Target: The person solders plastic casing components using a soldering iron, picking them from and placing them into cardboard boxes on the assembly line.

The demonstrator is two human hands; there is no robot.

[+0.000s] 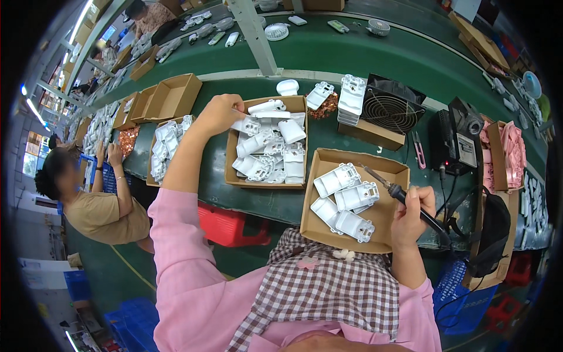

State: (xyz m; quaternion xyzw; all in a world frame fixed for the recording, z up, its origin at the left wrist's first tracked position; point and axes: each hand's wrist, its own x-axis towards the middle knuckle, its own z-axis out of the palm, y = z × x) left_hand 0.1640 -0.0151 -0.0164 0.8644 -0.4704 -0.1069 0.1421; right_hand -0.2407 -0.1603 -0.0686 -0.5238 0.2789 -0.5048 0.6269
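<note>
My left hand (218, 115) is at the far left corner of a cardboard box (230, 170) piled with white plastic casings (253, 144). Its fingers are closed on the edge of one white casing (245, 125), partly hidden by the hand. My right hand (412, 215) grips a soldering iron (399, 193) by its black handle, with the metal tip pointing up and left. That tip is over a shallow cardboard tray (387, 167) in front of me, apart from the several white casings (358, 196) lying in it.
A black fan (392, 110) stands behind the tray, beside stacked white casings (352, 94). Pink-handled tweezers (419, 150) lie near a black power unit (457, 141) with cables. Copper-coloured bits (324, 108) sit behind the box. A co-worker (105, 205) is at left; a red stool (229, 226) stands below the bench.
</note>
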